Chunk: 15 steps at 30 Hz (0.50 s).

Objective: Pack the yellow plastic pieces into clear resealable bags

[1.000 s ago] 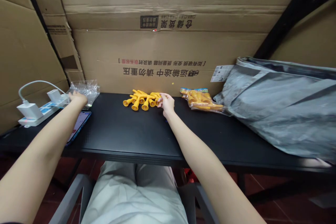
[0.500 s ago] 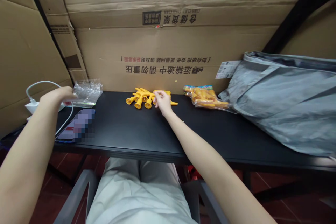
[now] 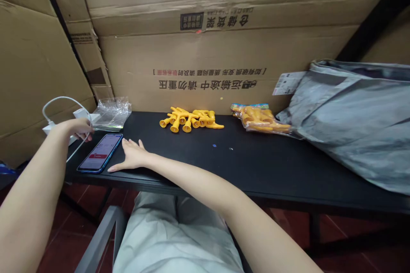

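My left hand (image 3: 80,127) is at the left of the black table, its fingers curled at a white cable (image 3: 75,150). The cable loops up from a white plug and crosses the fingers. My right hand (image 3: 133,155) lies spread at the right edge of a phone (image 3: 101,153), fingertips close to or touching it. The phone lies flat with its screen lit. Toward the back of the table, apart from both hands, lies a pile of yellow plastic horn-like pieces (image 3: 187,121).
Left of the pile lies a clear plastic bag (image 3: 113,113); a white adapter (image 3: 85,114) is beside it. A packet of yellow pieces (image 3: 259,118) lies to the right, next to a large grey bag (image 3: 352,119). Cardboard (image 3: 205,51) stands along the back.
My right hand has left the yellow pieces and moved left to the phone, its fingers now spread. My left hand has come down to the cable. The view has shifted slightly.
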### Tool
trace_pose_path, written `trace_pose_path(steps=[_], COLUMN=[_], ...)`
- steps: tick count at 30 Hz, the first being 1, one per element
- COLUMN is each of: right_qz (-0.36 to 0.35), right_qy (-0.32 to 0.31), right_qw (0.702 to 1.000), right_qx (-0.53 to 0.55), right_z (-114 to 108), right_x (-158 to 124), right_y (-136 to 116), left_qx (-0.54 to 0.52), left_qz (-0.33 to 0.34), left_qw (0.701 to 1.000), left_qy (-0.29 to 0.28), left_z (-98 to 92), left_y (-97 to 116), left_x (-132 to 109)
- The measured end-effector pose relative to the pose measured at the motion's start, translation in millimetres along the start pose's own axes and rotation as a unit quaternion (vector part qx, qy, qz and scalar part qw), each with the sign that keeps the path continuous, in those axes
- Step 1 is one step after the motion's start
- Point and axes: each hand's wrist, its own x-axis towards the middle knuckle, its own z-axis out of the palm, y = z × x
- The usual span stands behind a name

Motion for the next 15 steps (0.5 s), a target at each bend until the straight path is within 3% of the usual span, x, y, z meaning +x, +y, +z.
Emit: trace_pose_path(steps=[5,9,11,15], right_qz=[0.010,0.004,0.005,0.010], right_qy=[0.000,0.008,0.008,0.014], right_qw=[1.000,1.000,1.000,1.000], right_qx=[-0.010,-0.019,-0.023,-0.026], right_z=[18.3,30.1,35.6,45.6], right_x=[25.4,41.6,49.5,66.0], right_y=[-21.6,-34.5,-41.6,-54.2], left_qx=[0.000,-0.032,-0.044,-0.048], left_qz=[-0.032,-0.037,-0.036,-0.041], left_qw=[0.996,0.967,0.960,0.963], left_qy=[-0.082,-0.249,-0.274,-0.263], left_z=[-8.5,-27.6,-33.7,-37.9], left_y=[0.8,-12.4,-19.0,-23.7], left_x=[5.6,29.1,39.1,44.3])
